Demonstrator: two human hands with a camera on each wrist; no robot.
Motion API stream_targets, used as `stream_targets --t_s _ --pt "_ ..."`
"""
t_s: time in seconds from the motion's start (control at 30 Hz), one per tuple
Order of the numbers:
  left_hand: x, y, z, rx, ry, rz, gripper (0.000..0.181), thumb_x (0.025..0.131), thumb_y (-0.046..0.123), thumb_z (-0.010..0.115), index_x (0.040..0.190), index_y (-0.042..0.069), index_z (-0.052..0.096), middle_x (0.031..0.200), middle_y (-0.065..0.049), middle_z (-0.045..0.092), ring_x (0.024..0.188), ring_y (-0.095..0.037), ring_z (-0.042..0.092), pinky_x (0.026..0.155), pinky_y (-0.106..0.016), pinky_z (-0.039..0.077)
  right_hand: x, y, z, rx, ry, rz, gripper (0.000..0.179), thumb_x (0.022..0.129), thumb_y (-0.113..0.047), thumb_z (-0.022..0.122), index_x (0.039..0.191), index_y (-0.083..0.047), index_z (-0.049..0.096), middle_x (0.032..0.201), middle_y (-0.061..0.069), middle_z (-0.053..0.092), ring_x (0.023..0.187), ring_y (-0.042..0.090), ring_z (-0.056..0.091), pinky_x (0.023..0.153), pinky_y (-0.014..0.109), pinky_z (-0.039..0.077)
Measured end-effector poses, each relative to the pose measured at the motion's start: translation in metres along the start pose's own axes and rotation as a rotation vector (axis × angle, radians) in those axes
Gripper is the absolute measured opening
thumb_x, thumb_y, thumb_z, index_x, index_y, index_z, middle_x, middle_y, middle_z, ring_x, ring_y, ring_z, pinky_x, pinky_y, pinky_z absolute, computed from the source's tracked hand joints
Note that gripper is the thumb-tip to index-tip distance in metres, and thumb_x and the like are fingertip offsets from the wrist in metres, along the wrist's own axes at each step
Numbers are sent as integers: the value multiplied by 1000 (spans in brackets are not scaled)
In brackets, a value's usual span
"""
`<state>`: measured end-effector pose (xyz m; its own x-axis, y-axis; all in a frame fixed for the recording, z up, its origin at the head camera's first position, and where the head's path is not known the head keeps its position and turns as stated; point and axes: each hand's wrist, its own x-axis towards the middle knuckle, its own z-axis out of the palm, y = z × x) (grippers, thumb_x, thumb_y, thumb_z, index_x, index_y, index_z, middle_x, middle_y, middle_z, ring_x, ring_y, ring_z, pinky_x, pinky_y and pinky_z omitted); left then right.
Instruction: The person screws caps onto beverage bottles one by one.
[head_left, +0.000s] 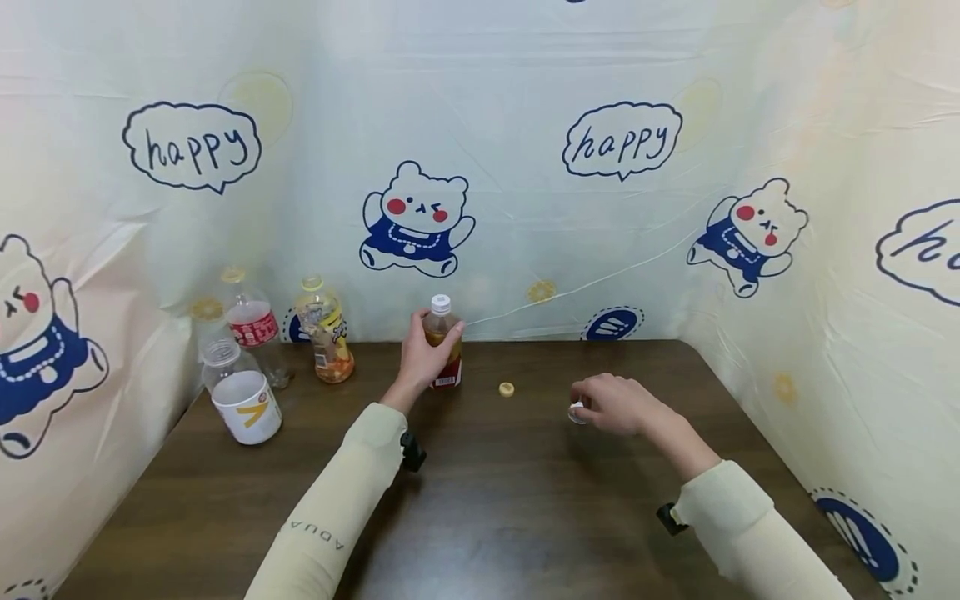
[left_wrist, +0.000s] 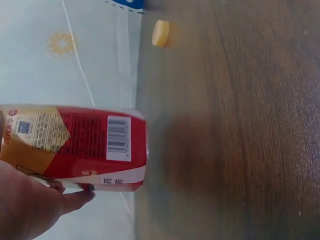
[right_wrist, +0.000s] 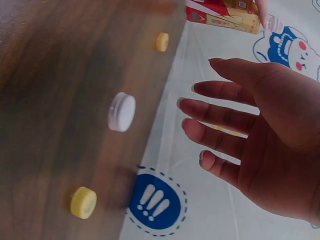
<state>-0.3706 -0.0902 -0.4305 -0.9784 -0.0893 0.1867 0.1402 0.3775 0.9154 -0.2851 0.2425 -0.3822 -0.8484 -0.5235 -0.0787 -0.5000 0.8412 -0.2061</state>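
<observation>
My left hand grips an upright drink bottle with a white cap, amber contents and a red and yellow label. In the left wrist view the bottle's barcode side faces the camera, and the thumb side of the hand lies along it. My right hand hovers around a white cap on the table. Seen from the right wrist, that hand has loosely spread fingers holding nothing, with the white cap apart from them.
A small yellow cap lies between the hands; another yellow cap shows in the right wrist view. At the left stand a wide-mouthed jar, a red-labelled bottle and a yellow-labelled bottle. A printed curtain encloses the brown table.
</observation>
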Motion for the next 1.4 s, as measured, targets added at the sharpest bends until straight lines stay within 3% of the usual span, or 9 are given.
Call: stream_targets --t_s 0.37,0.73,1.07,1.4 --pt "15 -7 7 -31 50 19 83 94 56 68 154 15 29 153 -17 42 137 -37 45 112 -62 38 1 11 17 -35 24 9 17 98 -26 70 108 -12 69 86 -6 63 73 12 55 64 35 49" --pt "20 -16 8 -25 34 8 85 94 61 65 155 15 27 154 -16 41 138 -36 44 113 -61 37 2 15 23 -14 14 17 20 97 -25 70 111 -11 67 87 -5 64 74 14 56 65 37 52" --pt "20 -14 -2 -1 40 21 88 91 62 67 155 16 28 157 -16 39 140 -38 42 113 -62 36 5 14 21 -16 22 20 21 96 -23 72 113 -11 67 90 -3 66 76 15 57 67 39 53" --pt "2 -7 -27 210 112 135 87 93 63 63 156 15 28 158 -12 37 141 -36 42 113 -60 38 3 18 23 -47 46 8 24 95 -24 73 114 -11 66 100 4 67 81 16 59 67 40 53"
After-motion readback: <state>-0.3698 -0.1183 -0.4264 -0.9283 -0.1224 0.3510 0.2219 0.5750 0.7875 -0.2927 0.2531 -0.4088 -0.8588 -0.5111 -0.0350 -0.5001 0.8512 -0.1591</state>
